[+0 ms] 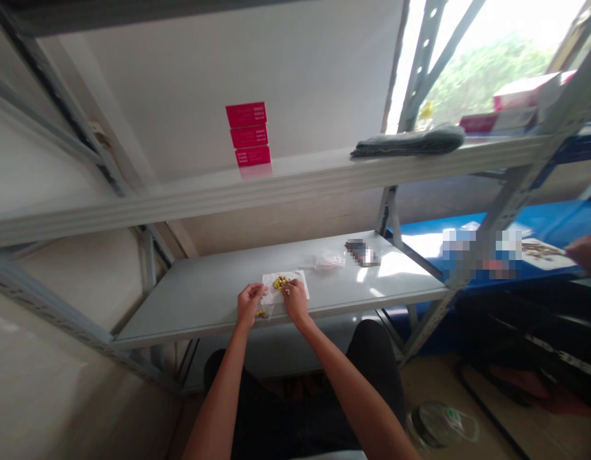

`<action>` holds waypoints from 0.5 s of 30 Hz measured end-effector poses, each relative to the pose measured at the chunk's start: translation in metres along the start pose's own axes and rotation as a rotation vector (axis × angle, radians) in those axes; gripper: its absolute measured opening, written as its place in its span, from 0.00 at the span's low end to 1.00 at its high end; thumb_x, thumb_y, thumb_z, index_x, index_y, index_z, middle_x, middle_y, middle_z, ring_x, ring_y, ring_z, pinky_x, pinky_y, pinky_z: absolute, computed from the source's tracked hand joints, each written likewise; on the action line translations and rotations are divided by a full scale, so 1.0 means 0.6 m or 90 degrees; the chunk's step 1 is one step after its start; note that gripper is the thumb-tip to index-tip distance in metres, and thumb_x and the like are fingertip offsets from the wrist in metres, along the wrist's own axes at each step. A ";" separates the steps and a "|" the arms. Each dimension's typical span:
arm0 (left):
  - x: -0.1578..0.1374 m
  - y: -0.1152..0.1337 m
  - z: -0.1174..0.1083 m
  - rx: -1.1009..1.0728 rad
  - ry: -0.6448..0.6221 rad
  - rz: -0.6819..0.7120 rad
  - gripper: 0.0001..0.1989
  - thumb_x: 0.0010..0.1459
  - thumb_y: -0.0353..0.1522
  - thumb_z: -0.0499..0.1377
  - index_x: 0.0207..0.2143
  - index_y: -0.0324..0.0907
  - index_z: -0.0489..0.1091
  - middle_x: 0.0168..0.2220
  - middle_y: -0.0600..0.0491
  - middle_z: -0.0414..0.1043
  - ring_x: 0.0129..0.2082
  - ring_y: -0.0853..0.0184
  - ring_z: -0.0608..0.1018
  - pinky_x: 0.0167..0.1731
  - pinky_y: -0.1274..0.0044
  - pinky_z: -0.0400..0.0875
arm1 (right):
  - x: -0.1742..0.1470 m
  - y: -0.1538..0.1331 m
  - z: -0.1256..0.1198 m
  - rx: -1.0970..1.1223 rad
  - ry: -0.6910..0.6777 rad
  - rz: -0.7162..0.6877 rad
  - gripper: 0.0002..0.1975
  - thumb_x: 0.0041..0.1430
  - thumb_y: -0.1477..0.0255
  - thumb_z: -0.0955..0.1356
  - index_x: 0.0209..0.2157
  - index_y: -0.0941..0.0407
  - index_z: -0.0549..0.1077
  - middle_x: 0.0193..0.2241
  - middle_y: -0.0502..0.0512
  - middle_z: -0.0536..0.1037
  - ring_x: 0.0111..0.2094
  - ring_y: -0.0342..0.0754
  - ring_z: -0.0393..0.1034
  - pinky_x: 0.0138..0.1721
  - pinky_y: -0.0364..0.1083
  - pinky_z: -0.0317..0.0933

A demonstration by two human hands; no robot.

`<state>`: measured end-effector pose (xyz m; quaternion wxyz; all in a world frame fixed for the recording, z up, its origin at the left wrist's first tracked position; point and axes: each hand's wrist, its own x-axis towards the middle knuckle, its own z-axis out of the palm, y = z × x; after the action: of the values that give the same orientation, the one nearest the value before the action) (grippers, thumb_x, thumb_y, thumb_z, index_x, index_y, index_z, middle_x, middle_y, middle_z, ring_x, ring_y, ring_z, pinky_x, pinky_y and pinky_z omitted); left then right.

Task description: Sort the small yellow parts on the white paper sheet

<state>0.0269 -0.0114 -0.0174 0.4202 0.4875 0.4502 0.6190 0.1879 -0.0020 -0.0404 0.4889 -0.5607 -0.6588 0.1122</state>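
Note:
On the grey shelf (180, 294) in front of me lies a white sheet (302, 279) with a small heap of yellow and brown pieces (280, 282) on it. My left hand (250, 301) pinches the upper edge of a small clear plastic bag (266, 312), which hangs near the shelf's front edge with a few yellow pieces low in it. At the heap's right side, my right hand (296, 298) is closed, fingertips together and touching or almost touching the pieces. A tiny pale thing shows at those fingers, too small to name.
Behind the sheet lie a clear plastic packet (330, 260) and a phone-like object (362, 253), partly blurred. The upper shelf carries stacked pink boxes (250, 135) and a folded grey cloth (410, 142). Another person's hand (587, 253) is over a blue table (420, 220). A clear bottle (434, 425) lies on the floor.

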 end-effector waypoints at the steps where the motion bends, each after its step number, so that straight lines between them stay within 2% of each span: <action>1: 0.000 0.001 0.000 0.003 -0.002 -0.001 0.21 0.47 0.46 0.69 0.36 0.40 0.74 0.34 0.47 0.81 0.31 0.65 0.80 0.36 0.75 0.71 | 0.000 -0.001 -0.002 0.006 0.005 0.003 0.12 0.59 0.78 0.64 0.31 0.57 0.80 0.35 0.58 0.74 0.41 0.52 0.66 0.45 0.46 0.61; 5: -0.002 0.002 0.002 0.018 -0.018 -0.006 0.20 0.47 0.44 0.70 0.36 0.39 0.75 0.34 0.47 0.81 0.32 0.64 0.80 0.36 0.75 0.71 | 0.007 -0.003 -0.015 0.118 0.014 0.003 0.09 0.60 0.76 0.65 0.32 0.57 0.78 0.32 0.56 0.75 0.33 0.48 0.67 0.37 0.45 0.61; 8: -0.001 0.002 0.002 0.027 -0.035 -0.011 0.20 0.44 0.43 0.71 0.36 0.39 0.77 0.34 0.47 0.81 0.34 0.63 0.80 0.36 0.75 0.72 | 0.015 -0.001 -0.024 0.235 -0.066 -0.052 0.07 0.59 0.72 0.68 0.31 0.56 0.78 0.30 0.54 0.77 0.28 0.45 0.66 0.33 0.43 0.60; 11: -0.001 0.002 0.002 0.032 -0.043 -0.011 0.19 0.44 0.41 0.72 0.35 0.39 0.78 0.35 0.47 0.81 0.35 0.62 0.81 0.38 0.74 0.72 | 0.019 -0.002 -0.025 0.273 -0.136 -0.092 0.07 0.58 0.69 0.70 0.29 0.56 0.79 0.29 0.54 0.78 0.27 0.45 0.67 0.31 0.43 0.60; 15: 0.000 0.002 0.000 0.032 -0.042 -0.003 0.18 0.44 0.41 0.72 0.35 0.39 0.78 0.35 0.46 0.81 0.36 0.62 0.81 0.40 0.73 0.72 | 0.019 -0.008 -0.025 0.278 -0.147 -0.129 0.11 0.61 0.66 0.69 0.29 0.56 0.80 0.31 0.56 0.80 0.30 0.46 0.71 0.34 0.44 0.63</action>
<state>0.0268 -0.0120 -0.0165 0.4238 0.5168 0.4528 0.5901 0.1974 0.0001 -0.0236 0.5288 -0.3566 -0.7230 0.2656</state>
